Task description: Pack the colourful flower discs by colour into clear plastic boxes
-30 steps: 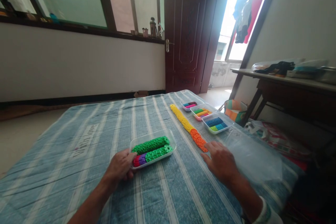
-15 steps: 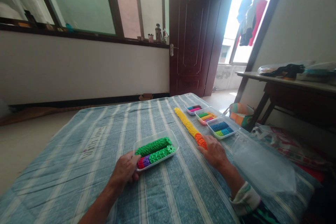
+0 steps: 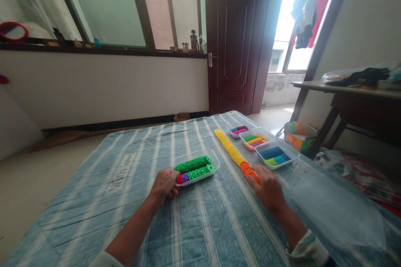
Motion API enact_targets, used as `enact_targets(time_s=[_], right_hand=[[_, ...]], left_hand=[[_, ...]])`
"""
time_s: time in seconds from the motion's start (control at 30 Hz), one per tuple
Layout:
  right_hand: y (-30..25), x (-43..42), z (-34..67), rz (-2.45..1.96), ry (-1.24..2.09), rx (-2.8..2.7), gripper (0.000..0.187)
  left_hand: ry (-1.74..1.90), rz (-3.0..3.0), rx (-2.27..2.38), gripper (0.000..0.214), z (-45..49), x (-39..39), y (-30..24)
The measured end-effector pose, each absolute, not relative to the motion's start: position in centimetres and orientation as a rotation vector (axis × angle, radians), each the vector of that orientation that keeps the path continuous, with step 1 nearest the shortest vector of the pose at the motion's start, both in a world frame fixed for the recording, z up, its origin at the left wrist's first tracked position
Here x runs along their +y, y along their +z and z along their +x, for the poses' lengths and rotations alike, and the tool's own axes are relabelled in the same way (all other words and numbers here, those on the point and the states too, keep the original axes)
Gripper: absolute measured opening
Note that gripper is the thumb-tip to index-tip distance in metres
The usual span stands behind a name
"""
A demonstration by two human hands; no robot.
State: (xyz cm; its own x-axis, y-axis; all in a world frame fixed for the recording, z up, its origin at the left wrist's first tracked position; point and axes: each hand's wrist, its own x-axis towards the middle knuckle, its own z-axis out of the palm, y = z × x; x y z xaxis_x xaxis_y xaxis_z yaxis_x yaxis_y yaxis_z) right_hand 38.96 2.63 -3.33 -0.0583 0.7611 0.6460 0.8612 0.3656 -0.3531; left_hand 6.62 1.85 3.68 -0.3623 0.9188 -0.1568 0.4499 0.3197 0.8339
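Striped cloth: blue and white (image 3: 78, 200), spread under both hands and all the containers; lettering reads "With love".
Door: dark red-brown (image 3: 232, 41), beyond the far edge of the cloth.
Desk: at the right side (image 3: 313, 86); carries a black item (image 3: 360, 77) and clear wrapping.
Plastic bag: clear (image 3: 338, 206), flat on the cloth, right of the right forearm.
Colored row: yellow and orange pieces (image 3: 232, 152), lying lengthwise between the near container and the container line; orange end nearest the person.
Near container: clear, shallow (image 3: 216, 159); holds two rows side by side, the far one green, the near one red, purple and green.
Container line: three clear containers, right of the colored row; the nearest (image 3: 293, 157) holds blue and lime pieces.
Left hand: thumb and fingers (image 3: 165, 182) pinching the left end of the near container.
Right hand: fingers bent (image 3: 265, 183), touching the orange end; contact partly hidden, so whether it grips cannot be told.
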Motion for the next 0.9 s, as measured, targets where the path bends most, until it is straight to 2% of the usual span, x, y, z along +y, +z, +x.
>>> enact_targets(time_s=[0.17, 0.5, 0.9], right_hand=[[-3.4, 2.6, 38.9, -1.368, -0.155, -1.816, 0.027], [-3.0, 2.3, 38.3, -1.321, -0.176, -1.756, 0.02], [0.7, 0.9, 38.2, -1.157, -0.378, -1.701, 0.017]], left_hand=[[0.91, 1.19, 1.99, 0.014, 7.0, 5.5, 4.0], [0.736, 1.09, 2.065, 0.035, 6.2, 11.2, 5.1], [0.8, 0.995, 2.065, 0.037, 5.6, 15.2, 4.8]])
